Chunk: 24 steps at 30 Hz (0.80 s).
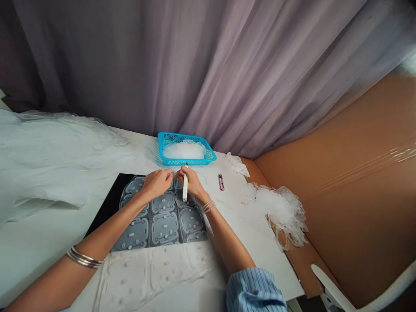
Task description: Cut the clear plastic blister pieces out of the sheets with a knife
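Note:
In the head view a translucent moulded sheet (164, 227), marked with rounded-square panels and small raised knobs, lies over a black board (105, 206). Its near part hangs past the board over the white table. My right hand (191, 182) is closed around a slim, white-handled stick-like tool (185, 186) with a dark tip pointing away from me. Beside it, at the sheet's far edge, my left hand (158, 183) has its fingers curled down and closed; what they pinch is hidden. Both hands are close together, just short of the blue basket.
A blue plastic basket (165, 162) holds a pile of translucent pieces (185, 151). Pink-handled thread snips (221, 182) lie to the right. Translucent scraps (282, 210) are heaped near a cardboard wall (344, 190). Large filmy sheets (55, 160) cover the left. A grey curtain (182, 65) hangs behind.

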{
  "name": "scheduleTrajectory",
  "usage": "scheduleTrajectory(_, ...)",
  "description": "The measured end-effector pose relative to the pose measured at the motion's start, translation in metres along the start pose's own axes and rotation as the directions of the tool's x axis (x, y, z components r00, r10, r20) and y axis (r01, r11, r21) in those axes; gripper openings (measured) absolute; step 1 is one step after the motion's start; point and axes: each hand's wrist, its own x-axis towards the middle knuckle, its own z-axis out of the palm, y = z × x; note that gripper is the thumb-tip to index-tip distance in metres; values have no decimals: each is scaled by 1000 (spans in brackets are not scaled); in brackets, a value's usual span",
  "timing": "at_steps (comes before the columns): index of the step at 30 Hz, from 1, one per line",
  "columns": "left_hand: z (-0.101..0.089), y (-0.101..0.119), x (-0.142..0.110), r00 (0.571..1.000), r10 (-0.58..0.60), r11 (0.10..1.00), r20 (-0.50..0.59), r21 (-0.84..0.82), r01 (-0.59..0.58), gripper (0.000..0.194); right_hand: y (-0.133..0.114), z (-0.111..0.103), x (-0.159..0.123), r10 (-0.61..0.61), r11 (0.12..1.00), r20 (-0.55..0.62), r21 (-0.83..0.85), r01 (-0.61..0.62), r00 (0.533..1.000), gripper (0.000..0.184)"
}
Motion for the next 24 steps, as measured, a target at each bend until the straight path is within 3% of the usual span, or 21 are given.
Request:
scheduleTrajectory(9,-10,0,0,999,28,997,47,76,-31,37,1,3,4,0,1000,53,22,-1,999,28)
scheduleTrajectory(18,-5,-1,3,999,12,994,34,110,-16,38,8,18,12,120,992,-70,-33,-122,990,23)
scheduleTrajectory(24,-4,3,-1,997,71,994,21,81,-73,37,21,20,15,207,975,-124,-49,-215,970,22)
